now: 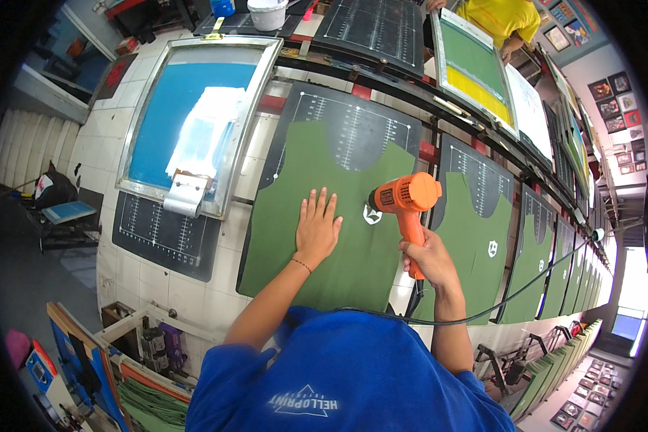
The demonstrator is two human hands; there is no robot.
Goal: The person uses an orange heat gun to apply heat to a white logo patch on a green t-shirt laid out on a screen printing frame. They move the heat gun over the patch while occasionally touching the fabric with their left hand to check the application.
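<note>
A green cut fabric piece (317,173) lies flat on a black gridded pallet (353,119). My left hand (317,227) rests palm down on the fabric, fingers spread. My right hand (428,261) grips the handle of an orange heat gun (405,196), whose black nozzle points left at a small white printed emblem (371,214) just right of my left hand. The gun's black cord (525,288) trails off to the right.
A metal-framed printing screen (194,122) with blue mesh and a squeegee (186,193) lies to the left. More green pieces (475,245) on pallets run in a row to the right. A person in a yellow shirt (500,18) stands at the back by another screen (471,68).
</note>
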